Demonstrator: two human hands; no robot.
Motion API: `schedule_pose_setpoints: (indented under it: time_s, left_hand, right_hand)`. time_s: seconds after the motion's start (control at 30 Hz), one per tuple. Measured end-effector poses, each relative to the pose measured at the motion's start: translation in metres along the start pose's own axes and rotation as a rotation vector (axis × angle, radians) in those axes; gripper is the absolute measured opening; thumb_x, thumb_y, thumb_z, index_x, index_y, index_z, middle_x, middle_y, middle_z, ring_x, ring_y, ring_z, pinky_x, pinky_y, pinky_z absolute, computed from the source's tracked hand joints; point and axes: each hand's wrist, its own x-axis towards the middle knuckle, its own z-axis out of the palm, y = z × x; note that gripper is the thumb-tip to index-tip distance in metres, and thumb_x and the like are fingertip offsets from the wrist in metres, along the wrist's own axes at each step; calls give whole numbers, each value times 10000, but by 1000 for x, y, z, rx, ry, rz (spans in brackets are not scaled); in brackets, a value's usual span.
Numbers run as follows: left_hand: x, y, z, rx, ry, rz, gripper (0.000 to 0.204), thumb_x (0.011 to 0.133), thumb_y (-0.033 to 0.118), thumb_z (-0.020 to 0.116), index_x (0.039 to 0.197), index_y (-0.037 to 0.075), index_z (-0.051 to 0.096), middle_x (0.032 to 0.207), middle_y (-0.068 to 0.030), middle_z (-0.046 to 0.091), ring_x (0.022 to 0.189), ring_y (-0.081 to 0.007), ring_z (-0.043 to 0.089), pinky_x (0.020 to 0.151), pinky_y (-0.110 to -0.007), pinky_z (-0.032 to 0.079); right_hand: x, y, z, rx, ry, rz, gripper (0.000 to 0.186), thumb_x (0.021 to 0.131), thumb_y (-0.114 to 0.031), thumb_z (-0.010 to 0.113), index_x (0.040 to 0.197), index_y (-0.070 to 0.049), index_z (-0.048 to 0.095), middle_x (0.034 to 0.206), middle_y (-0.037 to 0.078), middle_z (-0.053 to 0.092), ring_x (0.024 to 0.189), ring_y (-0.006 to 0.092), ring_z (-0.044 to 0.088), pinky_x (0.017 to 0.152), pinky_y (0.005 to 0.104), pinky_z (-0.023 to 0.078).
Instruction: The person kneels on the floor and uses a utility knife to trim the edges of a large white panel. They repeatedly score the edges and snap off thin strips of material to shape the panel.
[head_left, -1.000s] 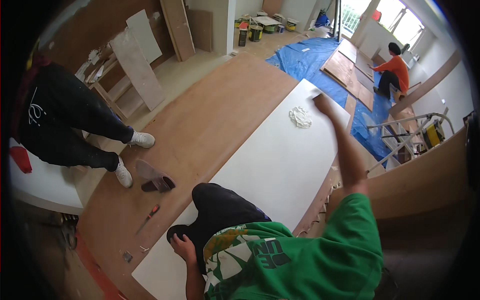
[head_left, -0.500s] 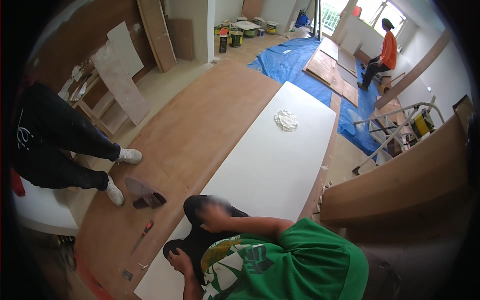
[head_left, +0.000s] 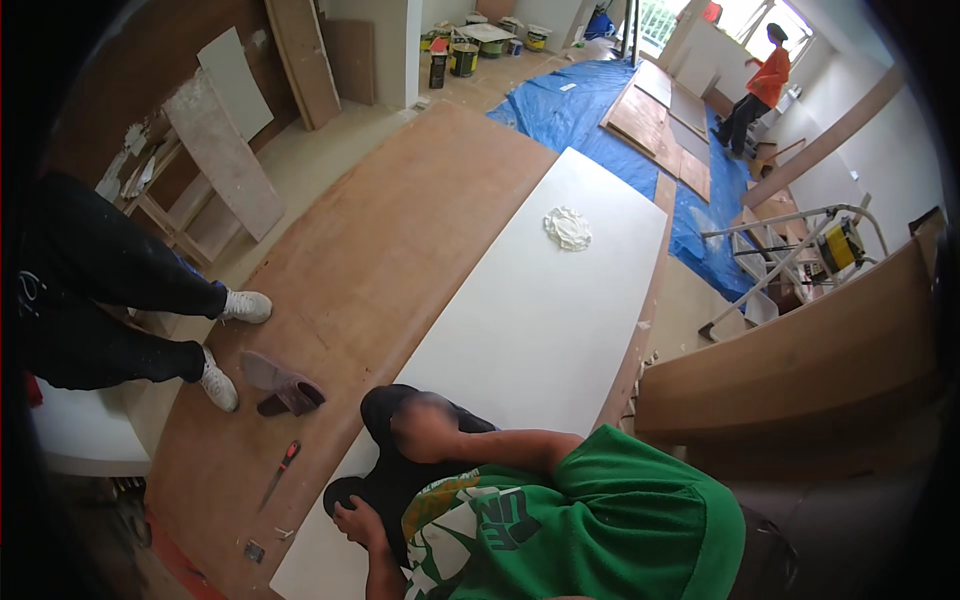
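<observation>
My left hand (head_left: 357,522) rests on my left knee, its fingers spread over the dark trousers (head_left: 395,480). On my right knee lies my right hand (head_left: 425,428), smeared so that its fingers do not show clearly. Under my knees is a long white board (head_left: 500,310). Toward its far end sits a round mound of white paste (head_left: 568,229). Left of me, on a brown wooden sheet (head_left: 400,220), lie a pair of slippers (head_left: 282,382), a thin-bladed tool with a red and black handle (head_left: 288,458) and a small metal piece (head_left: 254,551).
A person in dark trousers and white shoes (head_left: 245,306) stands at the left. Farther off, a person in orange (head_left: 767,85) is beside wood panels on blue sheeting (head_left: 550,97). A stepladder (head_left: 800,255) and a large wooden panel (head_left: 780,350) are at the right; paint tins (head_left: 463,58) stand behind.
The view has shifted slightly, so most things sit a little farther up and left. The person in orange has changed posture, an arm now forward. Both my hands stay on my knees.
</observation>
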Motion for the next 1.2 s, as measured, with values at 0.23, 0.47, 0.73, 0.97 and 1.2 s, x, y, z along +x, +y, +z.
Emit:
schedule_pose_setpoints:
  time_s: [0.23, 0.47, 0.73, 0.97, 1.2]
  left_hand:
    - [0, -2, 1, 10, 2, -6, 543, 931, 411, 529, 1349, 65, 525, 1388, -168, 495, 1249, -369, 520, 965, -567, 454]
    - [-1, 0, 0, 3, -7, -18, 539, 934, 412, 528, 1348, 65, 525, 1384, -167, 497, 1242, -369, 526, 965, -567, 455]
    - [1, -2, 2, 0, 7, -15, 540, 931, 405, 531, 1345, 59, 528, 1374, -169, 504, 1238, -375, 526, 959, -571, 454]
    - [1, -2, 1, 7, 1, -9, 542, 929, 410, 528, 1345, 62, 528, 1385, -168, 498, 1242, -372, 524, 957, -574, 454]
    - [3, -4, 3, -14, -10, -20, 541, 927, 411, 539, 1350, 74, 528, 1397, -156, 493, 1260, -363, 512, 955, -593, 447]
  right_hand:
    - [1, 0, 3, -26, 28, -1, 630, 905, -466, 547, 1434, -134, 465, 1394, 234, 403, 1314, 440, 368, 997, 597, 332]
    - [2, 1, 6, -6, 13, 3, 654, 900, -468, 549, 1436, -107, 450, 1366, 225, 421, 1279, 418, 395, 990, 598, 339]
    - [2, 1, 9, -30, 133, -11, 666, 869, -448, 586, 1400, -63, 475, 1279, 207, 469, 1216, 392, 429, 932, 553, 363]
    - [2, -1, 4, 4, 56, 15, 657, 889, -450, 571, 1410, -63, 469, 1330, 213, 442, 1273, 405, 406, 986, 584, 347]
    - [2, -1, 8, 2, 76, 12, 644, 882, -440, 579, 1394, -61, 486, 1316, 213, 452, 1267, 403, 410, 977, 576, 352]
